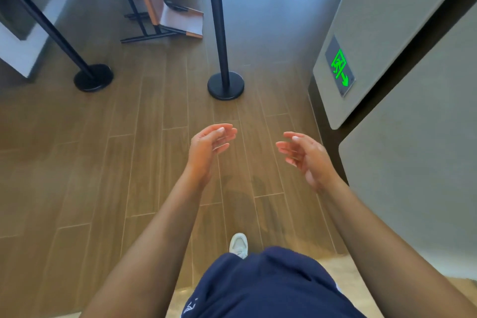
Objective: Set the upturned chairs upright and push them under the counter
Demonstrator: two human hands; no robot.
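My left hand (207, 148) and right hand (308, 156) are empty, fingers (224, 130) loose and uncurled. The chair (178, 20) lies tipped just beyond the post (219, 20), to its left. I should skirt the post, then lift the chair with both hands.

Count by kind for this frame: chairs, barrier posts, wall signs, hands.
Tipped grey-and-orange chair with black metal frame: 1
Black barrier posts with round bases: 2
Green lit exit sign on the wall: 1
Bare hands, left hand and right hand, both empty: 2
Total: 6
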